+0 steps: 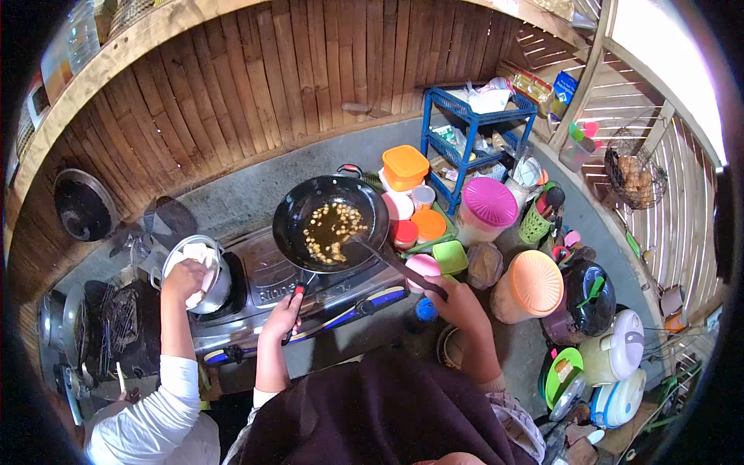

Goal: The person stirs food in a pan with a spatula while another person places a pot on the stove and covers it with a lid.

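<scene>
A black frying pan (298,217) holding oil and small pale food pieces sits on a steel gas stove (267,275). My left hand (285,310) grips the pan's black handle at the stove's front. My right hand (459,302) holds a dark spatula (387,260) whose tip rests in the pan among the pieces. Beside me, another person in a white sleeve has a hand (184,279) on a white cloth over a steel pot (213,291) on the left burner.
Lidded plastic containers (488,205) in orange, pink and green crowd the counter right of the stove. A blue rack (473,132) stands against the bamboo wall. A hanging wire basket (635,178) of eggs is at right. A rice cooker (612,353) sits lower right.
</scene>
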Demonstrator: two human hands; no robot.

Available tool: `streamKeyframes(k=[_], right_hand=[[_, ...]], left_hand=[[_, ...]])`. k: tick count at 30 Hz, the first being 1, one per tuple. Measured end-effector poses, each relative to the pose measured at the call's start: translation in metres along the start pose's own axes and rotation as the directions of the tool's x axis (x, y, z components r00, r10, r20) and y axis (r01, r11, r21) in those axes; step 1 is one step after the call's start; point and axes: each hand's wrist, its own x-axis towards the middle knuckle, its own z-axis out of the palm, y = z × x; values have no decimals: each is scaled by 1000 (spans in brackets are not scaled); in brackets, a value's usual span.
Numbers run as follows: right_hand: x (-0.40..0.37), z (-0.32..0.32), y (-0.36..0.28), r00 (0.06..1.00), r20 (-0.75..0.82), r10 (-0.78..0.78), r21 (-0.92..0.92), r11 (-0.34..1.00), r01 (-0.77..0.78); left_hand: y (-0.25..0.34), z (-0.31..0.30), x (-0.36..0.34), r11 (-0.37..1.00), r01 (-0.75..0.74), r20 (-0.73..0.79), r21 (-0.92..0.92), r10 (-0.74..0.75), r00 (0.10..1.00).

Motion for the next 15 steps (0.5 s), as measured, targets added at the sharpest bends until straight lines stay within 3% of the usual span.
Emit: streamKeyframes(k=[3, 5, 11, 15], right_hand=[[12, 19, 7, 1000, -19, -24, 51, 998, 25], [21, 38, 20, 976, -137, -168, 175, 966, 191], [42, 68, 24, 961, -205, -186, 240, 942, 233], [58, 79, 22, 974, -136, -181, 247, 946, 210]], left_hand=[[-1, 0, 0, 1000, 2, -12, 1, -2, 1000], [0, 1, 0, 1000, 6, -29, -4, -6, 1000], [-2, 0, 1, 999, 20, -15, -27, -20, 1000], [-5, -1, 4, 999, 12, 4, -34, -11, 1000]])
